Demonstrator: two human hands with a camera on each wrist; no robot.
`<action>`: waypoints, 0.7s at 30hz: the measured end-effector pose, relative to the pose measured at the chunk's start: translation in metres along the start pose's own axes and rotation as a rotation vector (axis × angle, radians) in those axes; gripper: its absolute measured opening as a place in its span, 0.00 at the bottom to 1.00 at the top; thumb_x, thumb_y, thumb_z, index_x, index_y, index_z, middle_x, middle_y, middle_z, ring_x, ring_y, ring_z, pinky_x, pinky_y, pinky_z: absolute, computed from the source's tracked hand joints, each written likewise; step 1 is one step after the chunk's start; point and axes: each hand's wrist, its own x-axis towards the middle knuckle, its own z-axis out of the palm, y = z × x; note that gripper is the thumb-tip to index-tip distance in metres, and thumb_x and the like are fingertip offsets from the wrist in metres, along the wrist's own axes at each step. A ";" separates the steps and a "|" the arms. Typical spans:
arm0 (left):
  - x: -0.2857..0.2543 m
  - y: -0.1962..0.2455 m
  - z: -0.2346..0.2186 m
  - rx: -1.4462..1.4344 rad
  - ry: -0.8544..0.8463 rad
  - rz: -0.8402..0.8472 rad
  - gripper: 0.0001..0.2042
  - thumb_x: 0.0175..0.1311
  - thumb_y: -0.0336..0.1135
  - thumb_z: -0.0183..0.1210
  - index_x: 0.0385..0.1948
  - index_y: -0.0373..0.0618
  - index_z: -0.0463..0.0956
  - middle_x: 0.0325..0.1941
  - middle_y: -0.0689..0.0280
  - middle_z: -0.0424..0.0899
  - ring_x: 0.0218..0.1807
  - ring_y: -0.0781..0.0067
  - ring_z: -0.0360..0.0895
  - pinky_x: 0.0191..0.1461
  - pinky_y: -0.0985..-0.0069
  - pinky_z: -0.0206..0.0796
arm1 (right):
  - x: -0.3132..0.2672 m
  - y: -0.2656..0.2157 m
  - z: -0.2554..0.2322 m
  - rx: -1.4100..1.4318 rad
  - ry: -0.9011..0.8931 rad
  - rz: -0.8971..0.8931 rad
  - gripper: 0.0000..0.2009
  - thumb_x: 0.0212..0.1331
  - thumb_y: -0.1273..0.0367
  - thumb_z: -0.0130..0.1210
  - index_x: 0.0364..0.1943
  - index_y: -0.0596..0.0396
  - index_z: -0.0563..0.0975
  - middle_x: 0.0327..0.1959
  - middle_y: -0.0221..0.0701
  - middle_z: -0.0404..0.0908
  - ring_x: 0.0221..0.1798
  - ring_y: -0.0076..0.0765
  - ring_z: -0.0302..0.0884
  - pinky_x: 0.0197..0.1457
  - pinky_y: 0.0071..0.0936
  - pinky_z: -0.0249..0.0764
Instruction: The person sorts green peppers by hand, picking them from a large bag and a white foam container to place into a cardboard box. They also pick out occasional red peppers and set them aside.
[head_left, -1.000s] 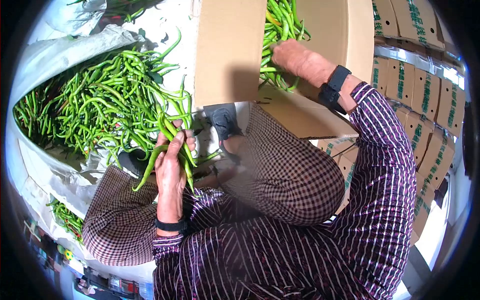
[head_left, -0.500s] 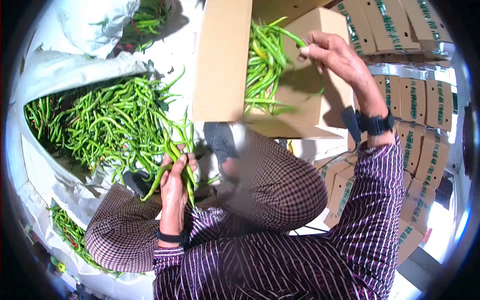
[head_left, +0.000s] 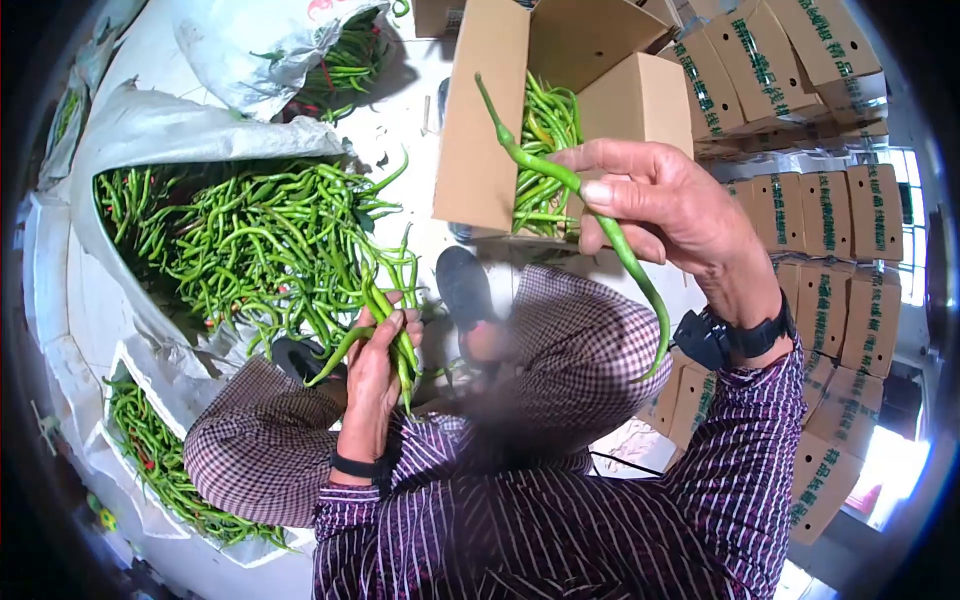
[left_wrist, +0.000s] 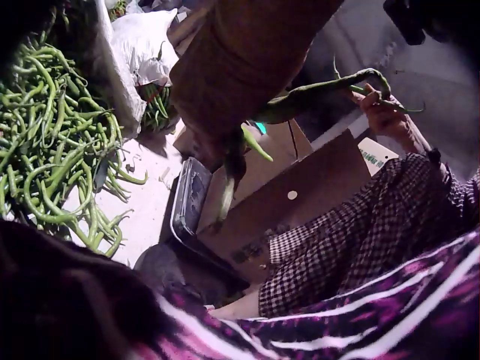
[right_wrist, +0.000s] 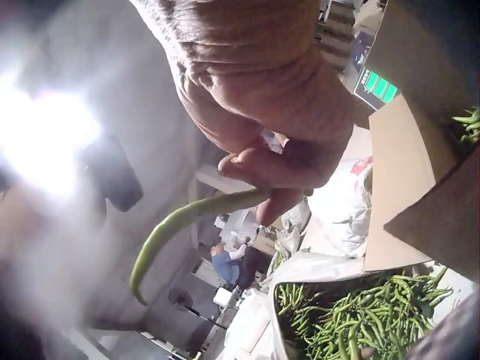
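Note:
My right hand [head_left: 685,210] pinches one long curved green chili pepper [head_left: 632,262] between thumb and fingers, raised in front of the open carton [head_left: 478,140]. In the right wrist view, the bent end of that chili pepper [right_wrist: 161,232] sticks out past my fingertips. Low on the other side, my left hand [head_left: 372,375] grips a few green chili peppers [head_left: 402,350], beside the heap of chili peppers [head_left: 290,235] spilling from a big white sack [head_left: 190,130]. In the left wrist view this hand [left_wrist: 232,75] is dark, its fingers mostly hidden. More chili peppers [head_left: 545,125] lie inside the carton.
A black scale [left_wrist: 184,202] with a green-lit display [right_wrist: 381,87] stands by the carton. Stacked printed cartons [head_left: 815,220] line the right side. Other chili sacks lie at the back [head_left: 235,60] and lower left [head_left: 165,520]. Another person [right_wrist: 226,264] sits in the background.
My right hand has come up out of the carton with one chili pepper and moved nearer the camera. The left hand keeps hold of its chili peppers. The head view has shifted.

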 end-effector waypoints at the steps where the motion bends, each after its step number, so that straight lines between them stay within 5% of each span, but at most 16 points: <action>1: 0.001 -0.001 -0.003 -0.009 -0.005 -0.001 0.16 0.63 0.27 0.54 0.53 0.36 0.68 0.37 0.60 0.77 0.36 0.72 0.76 0.40 0.76 0.73 | 0.000 0.002 0.005 -0.044 0.003 -0.013 0.16 0.64 0.69 0.53 0.52 0.63 0.72 0.26 0.36 0.82 0.13 0.11 0.62 0.15 0.11 0.56; 5: -0.005 0.004 -0.004 -0.034 -0.025 0.005 0.18 0.63 0.28 0.55 0.54 0.36 0.67 0.39 0.58 0.77 0.37 0.71 0.76 0.40 0.75 0.73 | -0.003 0.001 0.024 -0.126 0.044 -0.021 0.20 0.63 0.72 0.53 0.57 0.66 0.69 0.24 0.36 0.82 0.11 0.11 0.62 0.13 0.09 0.58; 10: -0.012 0.009 -0.002 -0.078 -0.080 -0.010 0.18 0.64 0.29 0.53 0.55 0.35 0.65 0.41 0.57 0.76 0.39 0.67 0.76 0.43 0.73 0.73 | 0.000 0.002 0.011 -0.338 0.307 -0.115 0.24 0.60 0.66 0.57 0.58 0.64 0.69 0.27 0.31 0.82 0.12 0.09 0.58 0.14 0.09 0.53; 14: -0.020 0.011 -0.005 -0.244 -0.255 0.023 0.20 0.65 0.29 0.53 0.57 0.33 0.63 0.42 0.57 0.74 0.43 0.66 0.75 0.47 0.71 0.72 | 0.011 0.001 -0.052 -0.752 0.557 -0.207 0.30 0.57 0.55 0.58 0.61 0.58 0.69 0.40 0.28 0.83 0.28 0.14 0.68 0.28 0.18 0.64; 16: -0.020 0.006 -0.017 -0.284 -0.385 0.032 0.22 0.65 0.29 0.53 0.59 0.34 0.61 0.48 0.54 0.73 0.47 0.62 0.75 0.52 0.69 0.72 | 0.012 0.022 -0.068 -1.082 0.781 -0.340 0.30 0.56 0.54 0.58 0.59 0.58 0.71 0.50 0.42 0.79 0.34 0.25 0.77 0.35 0.22 0.72; 18: -0.026 0.009 -0.017 -0.311 -0.419 0.025 0.23 0.65 0.29 0.53 0.60 0.34 0.59 0.51 0.51 0.72 0.54 0.57 0.74 0.57 0.65 0.71 | 0.002 0.028 -0.030 -1.217 0.760 -0.375 0.30 0.58 0.54 0.55 0.60 0.58 0.70 0.53 0.44 0.77 0.39 0.33 0.79 0.41 0.28 0.75; 21: -0.027 0.013 -0.017 -0.362 -0.452 0.031 0.23 0.66 0.32 0.53 0.61 0.38 0.58 0.55 0.47 0.70 0.63 0.48 0.67 0.61 0.57 0.68 | -0.012 0.038 0.059 -0.953 0.247 -0.317 0.23 0.59 0.60 0.56 0.54 0.60 0.74 0.48 0.40 0.81 0.39 0.36 0.80 0.42 0.30 0.76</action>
